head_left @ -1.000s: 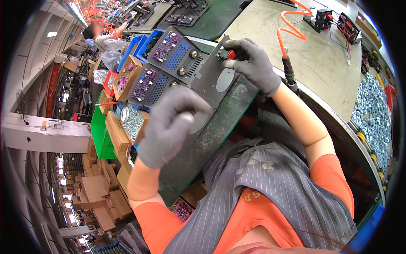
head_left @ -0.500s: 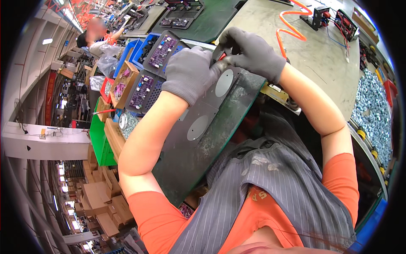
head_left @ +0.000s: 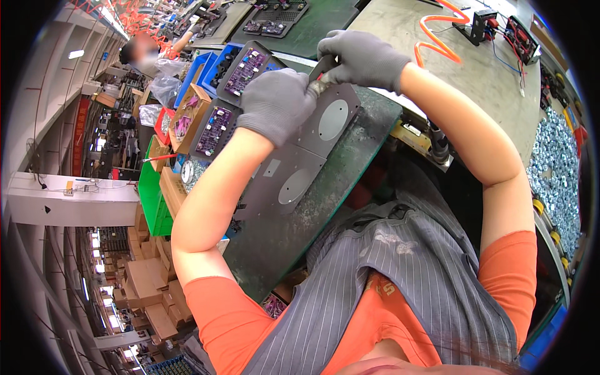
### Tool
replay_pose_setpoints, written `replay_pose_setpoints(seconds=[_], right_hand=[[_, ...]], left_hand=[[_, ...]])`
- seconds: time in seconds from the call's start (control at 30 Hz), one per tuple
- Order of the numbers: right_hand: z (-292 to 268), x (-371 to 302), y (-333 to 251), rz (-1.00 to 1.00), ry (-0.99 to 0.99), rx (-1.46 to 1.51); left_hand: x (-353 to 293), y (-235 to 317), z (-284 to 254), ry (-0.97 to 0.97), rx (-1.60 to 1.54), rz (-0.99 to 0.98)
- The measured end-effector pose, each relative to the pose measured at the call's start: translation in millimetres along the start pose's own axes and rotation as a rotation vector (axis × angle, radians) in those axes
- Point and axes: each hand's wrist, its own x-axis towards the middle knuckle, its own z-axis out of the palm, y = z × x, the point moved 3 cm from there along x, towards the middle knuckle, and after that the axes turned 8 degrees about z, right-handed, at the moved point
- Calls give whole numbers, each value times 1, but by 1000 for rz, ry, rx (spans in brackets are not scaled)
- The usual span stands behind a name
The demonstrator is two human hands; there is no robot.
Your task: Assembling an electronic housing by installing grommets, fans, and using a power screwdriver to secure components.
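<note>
Both of my hands wear grey gloves and meet over the far end of the dark grey flat panels. My left hand (head_left: 278,105) is closed, its fingertips pinched together at the panel's far edge. My right hand (head_left: 365,59) curls in from the right, thumb and forefinger bent around a small dark piece (head_left: 323,66); its kind is unclear, and the fingers partly cover it. Under the hands lies one grey panel with a pale oval (head_left: 333,120). Nearer to me is a second panel with another pale oval (head_left: 292,187).
Dark trays with purple circuit boards (head_left: 215,131) stand left of my hands, beside blue bins (head_left: 215,65) and a green bin (head_left: 153,194). A coiled orange hose (head_left: 431,47) hangs at right. Metal fasteners (head_left: 553,175) are heaped far right. Another person works far left.
My right hand has shifted slightly left and away from me. A red bit between the hands shows less now, and the dark piece shows more. My left hand stays close to its former place.
</note>
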Motion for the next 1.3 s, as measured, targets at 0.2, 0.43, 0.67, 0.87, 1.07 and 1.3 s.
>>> replay_pose_setpoints(seconds=[0.2,0.43,0.67,0.87,1.07,1.3], right_hand=[[-4,6,9,-128,-177,82],[-26,-34,-55,-420,294,306],[14,-49,-113,-548,255,462],[64,-91,-102,48,-134,1236],[113,-81,-96,267,-155,1292],[116,-85,-106,384,-196,1490]], left_hand=[[-7,2,-7,-50,-99,27],[-60,-20,-55,278,-1392,-202],[-100,4,-51,358,-1768,-221],[-161,-29,-39,485,-951,-257],[-171,-13,-21,45,-554,-188],[-168,-5,-7,54,-341,-149]])
